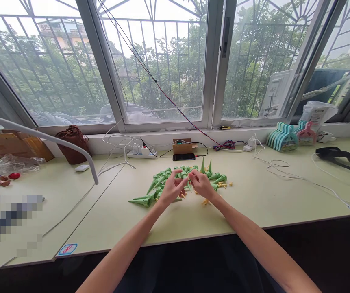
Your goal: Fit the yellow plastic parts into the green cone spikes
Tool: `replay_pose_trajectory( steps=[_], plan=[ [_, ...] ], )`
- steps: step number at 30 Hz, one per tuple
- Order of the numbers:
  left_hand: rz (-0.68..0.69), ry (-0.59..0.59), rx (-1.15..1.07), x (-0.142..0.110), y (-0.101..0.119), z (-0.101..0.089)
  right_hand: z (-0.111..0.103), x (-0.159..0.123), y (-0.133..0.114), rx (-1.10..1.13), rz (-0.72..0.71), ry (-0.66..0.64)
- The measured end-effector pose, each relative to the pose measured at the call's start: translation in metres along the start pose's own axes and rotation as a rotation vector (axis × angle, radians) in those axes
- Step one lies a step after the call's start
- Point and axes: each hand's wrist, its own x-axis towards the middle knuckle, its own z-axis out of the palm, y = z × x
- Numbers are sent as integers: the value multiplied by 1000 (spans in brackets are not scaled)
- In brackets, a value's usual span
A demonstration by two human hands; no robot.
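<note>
My left hand (172, 189) is closed around a green plastic watering spike (189, 186), whose pointed end slants down between my hands. My right hand (201, 184) meets it at the spike's upper part, thumb and fingers pinched together. What sits in that pinch is too small and covered to make out. Around and behind both hands lies a loose pile of green watering spikes (161, 179), with two standing point up at the back. One spike (144, 202) rests on its side at the pile's left front. Small yellow plastic pieces (205, 202) are scattered close to my right hand.
Behind the pile are a black phone (183, 156), a small cardboard box (182, 147) and a power strip (142, 152). White cables (303, 183) cross the table (254, 203) at right. Teal clips (281, 137) and a black strapped object (342, 156) stand right; a white lamp arm (55, 140) reaches in left.
</note>
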Motion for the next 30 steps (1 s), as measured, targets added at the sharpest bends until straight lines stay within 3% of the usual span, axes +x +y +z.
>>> replay_pose_trajectory(
  steps=[9,19,30],
  plan=[
    [2,4,63,-1,0,1,1,1,2,21,12,2],
    [126,33,261,-2,0,0,2,1,3,24,30,18],
    [171,25,322,-3,-1,1,2,1,-1,143,76,5]
  ],
)
